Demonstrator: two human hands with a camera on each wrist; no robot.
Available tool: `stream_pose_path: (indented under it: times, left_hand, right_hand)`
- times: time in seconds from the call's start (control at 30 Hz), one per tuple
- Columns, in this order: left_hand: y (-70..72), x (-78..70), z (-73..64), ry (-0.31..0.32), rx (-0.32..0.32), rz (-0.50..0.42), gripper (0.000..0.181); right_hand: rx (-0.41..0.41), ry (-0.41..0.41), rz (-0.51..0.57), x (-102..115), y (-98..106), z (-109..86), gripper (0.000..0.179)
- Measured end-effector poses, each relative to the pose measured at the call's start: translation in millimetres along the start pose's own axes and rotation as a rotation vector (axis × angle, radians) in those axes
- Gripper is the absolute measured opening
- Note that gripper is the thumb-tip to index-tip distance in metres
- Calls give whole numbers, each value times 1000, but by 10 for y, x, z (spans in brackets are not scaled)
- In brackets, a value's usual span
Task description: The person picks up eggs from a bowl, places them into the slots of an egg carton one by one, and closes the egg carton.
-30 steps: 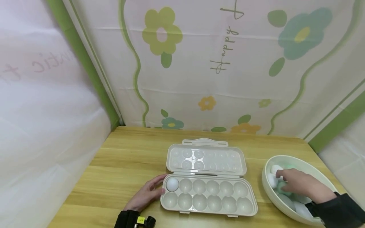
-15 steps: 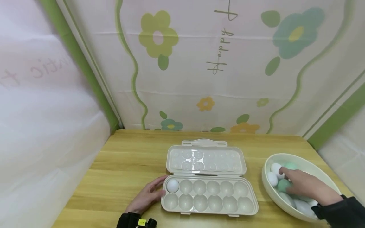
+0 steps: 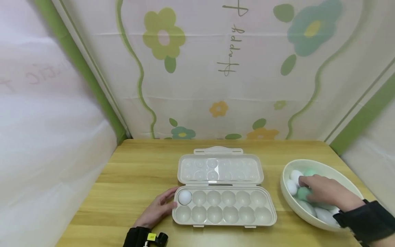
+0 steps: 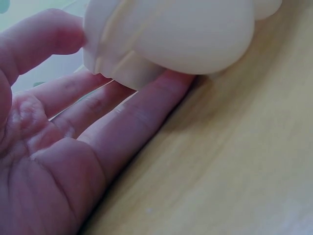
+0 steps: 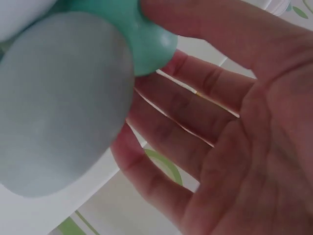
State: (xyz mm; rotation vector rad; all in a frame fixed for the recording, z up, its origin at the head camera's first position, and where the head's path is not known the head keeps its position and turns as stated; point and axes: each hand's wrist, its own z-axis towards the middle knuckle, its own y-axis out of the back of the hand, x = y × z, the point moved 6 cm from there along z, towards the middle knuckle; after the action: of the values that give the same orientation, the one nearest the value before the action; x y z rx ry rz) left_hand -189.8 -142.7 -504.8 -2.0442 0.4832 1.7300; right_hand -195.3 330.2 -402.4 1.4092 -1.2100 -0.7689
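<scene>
The left hand (image 3: 155, 210) grips the left end of the egg tray (image 3: 221, 206), thumb and fingers at its edge, lid (image 3: 228, 169) folded back on the far side! One white egg (image 3: 185, 198) sits in the far-left cup. Over right, in the bowl (image 3: 293, 206) among other eggs (image 3: 324, 216), the right hand (image 3: 327, 192) pinches a green egg (image 3: 303, 194). Tray and bowl rest on the counter (image 3: 139, 171).

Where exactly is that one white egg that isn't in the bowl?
In the head view, the white egg sits in the leftmost cup of the open carton's back row, nearest the lid, beside the left hand.
</scene>
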Motion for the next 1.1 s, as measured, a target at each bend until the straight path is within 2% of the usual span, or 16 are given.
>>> stream_pose_path:
  times: [0.2,0.33,0.53,0.67,0.87,0.97,1.1]
  left_hand:
    - [14,-9,-1,17,-7,21,57]
    - [17,-12,-6,20,3,24,57]
    - [33,-17,-19,26,18,50,57]
    - [36,-18,-14,25,30,49,55]
    - [17,-11,-14,19,81,27,49]
    - [6,-23,-7,8,114,7,48]
    - [0,-46,23,-10,158,-19,47]
  right_hand:
    - [-73,8,-56,58,137,-55,26]
    - [-138,20,-47,136,263,-106,28]
    - [-280,95,-41,404,424,-151,31]
    - [-355,82,-50,576,493,-155,34]
    - [-430,58,2,823,555,-152,37]
    - [-436,72,52,969,561,-118,33]
    - [-378,89,143,1204,546,-2,27]
